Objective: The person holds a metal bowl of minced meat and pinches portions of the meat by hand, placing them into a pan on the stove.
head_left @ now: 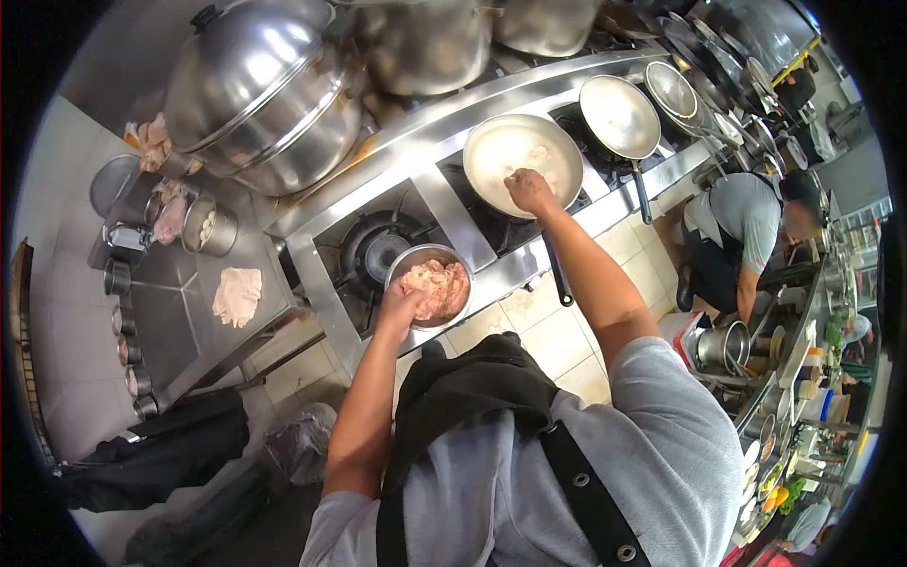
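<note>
My left hand (401,308) grips the near-left rim of a round metal bowl (436,325), its fingers beside the raw ground meat (436,286) that fills it. The bowl sits over the front edge of a stove burner (383,248). My right hand (531,192) reaches into a large frying pan (480,196), fingers drawn together and pointing down. Whether anything is between those fingers I cannot make out. Pale pieces of meat (539,154) lie in the pan just beyond the hand. The pan's dark handle (557,274) sticks out towards me.
A second pan (619,115) stands right of the frying pan. Large steel pots (422,47) and a domed steamer (255,90) line the back. On the left counter (175,312) lies a cloth (237,296). A co-worker (742,227) bends down at the right.
</note>
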A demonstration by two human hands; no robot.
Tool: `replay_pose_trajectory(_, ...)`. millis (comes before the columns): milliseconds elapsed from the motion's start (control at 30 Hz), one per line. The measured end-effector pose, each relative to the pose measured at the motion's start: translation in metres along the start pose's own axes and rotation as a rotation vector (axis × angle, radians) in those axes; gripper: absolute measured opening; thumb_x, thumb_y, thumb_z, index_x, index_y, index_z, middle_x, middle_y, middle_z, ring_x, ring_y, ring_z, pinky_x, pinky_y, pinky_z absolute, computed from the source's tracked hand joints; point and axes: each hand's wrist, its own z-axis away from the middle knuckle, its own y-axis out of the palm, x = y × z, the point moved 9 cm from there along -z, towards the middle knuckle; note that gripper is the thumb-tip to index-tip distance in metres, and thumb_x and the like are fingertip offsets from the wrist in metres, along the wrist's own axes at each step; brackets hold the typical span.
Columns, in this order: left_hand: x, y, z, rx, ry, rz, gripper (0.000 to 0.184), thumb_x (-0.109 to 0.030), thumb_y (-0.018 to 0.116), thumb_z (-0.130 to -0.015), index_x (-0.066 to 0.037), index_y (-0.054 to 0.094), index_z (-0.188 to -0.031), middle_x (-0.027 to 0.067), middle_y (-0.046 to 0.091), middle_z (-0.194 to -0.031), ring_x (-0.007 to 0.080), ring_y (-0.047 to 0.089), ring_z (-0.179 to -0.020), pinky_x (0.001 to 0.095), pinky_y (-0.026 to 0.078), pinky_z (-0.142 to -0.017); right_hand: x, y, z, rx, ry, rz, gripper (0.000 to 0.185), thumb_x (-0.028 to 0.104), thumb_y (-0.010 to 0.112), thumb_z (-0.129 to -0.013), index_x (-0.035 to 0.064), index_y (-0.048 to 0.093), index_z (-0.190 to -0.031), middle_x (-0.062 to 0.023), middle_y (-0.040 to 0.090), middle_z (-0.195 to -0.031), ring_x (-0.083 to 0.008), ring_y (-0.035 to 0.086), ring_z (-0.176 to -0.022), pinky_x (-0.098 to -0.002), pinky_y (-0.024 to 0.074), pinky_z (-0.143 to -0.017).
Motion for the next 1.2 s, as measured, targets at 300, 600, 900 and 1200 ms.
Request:
replay_pose_trajectory(300, -0.004, -0.008, 0.007, -0.072, -0.042, 0.017, 0.043, -0.008, 0.065, -0.076, 0.007, 0.052, -0.114, 0.0107, 0.063, -0.099, 0.0157, 0.063, -0.082, 0.0272, 0.051, -0.071, -0.019, 0.008, -0.003, -0.061, -0.021, -0.036, 0.028, 0.023, 0.050, -0.085, 0.0010, 0.067, -0.082, -0.0233, 0.064, -0.089, -0.0395, 0.062, -0.085, -0.0432, 0.0486, -0.080)
replay_pose_trajectory(600, -0.018, 0.002, 0.009, -0.127, 0.012, -0.244, 0.035, -0.004, 0.072, -0.069, 0.003, 0.056, -0.099, 0.0070, 0.063, -0.088, 0.0117, 0.058, -0.078, 0.0257, 0.048, -0.069, 0.149, 0.083, 0.128, 0.434, -0.507, -0.285, 0.040, 0.034, 0.065, -0.081, 0.0010, 0.061, -0.103, -0.0147, 0.065, -0.086, -0.0264, 0.064, -0.081, -0.0350, 0.0501, -0.072)
replay_pose_trajectory(900, -0.018, -0.007, -0.008, -0.101, 0.318, -0.383, 0.033, 0.006, 0.063, -0.063, 0.001, 0.055, -0.095, 0.0061, 0.058, -0.087, 0.0133, 0.054, -0.083, 0.0264, 0.045, -0.076, 0.147, 0.133, 0.140, 0.486, -0.667, -0.175, 0.037, 0.025, 0.064, -0.068, 0.0031, 0.063, -0.098, -0.0210, 0.064, -0.093, -0.0391, 0.061, -0.087, -0.0418, 0.0492, -0.078)
replay_pose_trajectory(1200, -0.029, 0.012, -0.005, 0.011, 0.363, -0.329, 0.035, 0.008, 0.066, -0.070, 0.000, 0.050, -0.099, 0.0056, 0.056, -0.094, 0.0133, 0.055, -0.089, 0.0262, 0.045, -0.081, 0.117, 0.132, 0.130, 0.543, -0.345, -0.492, 0.025, 0.019, 0.066, -0.075, 0.0011, 0.065, -0.092, -0.0181, 0.065, -0.084, -0.0270, 0.062, -0.075, -0.0330, 0.0486, -0.072)
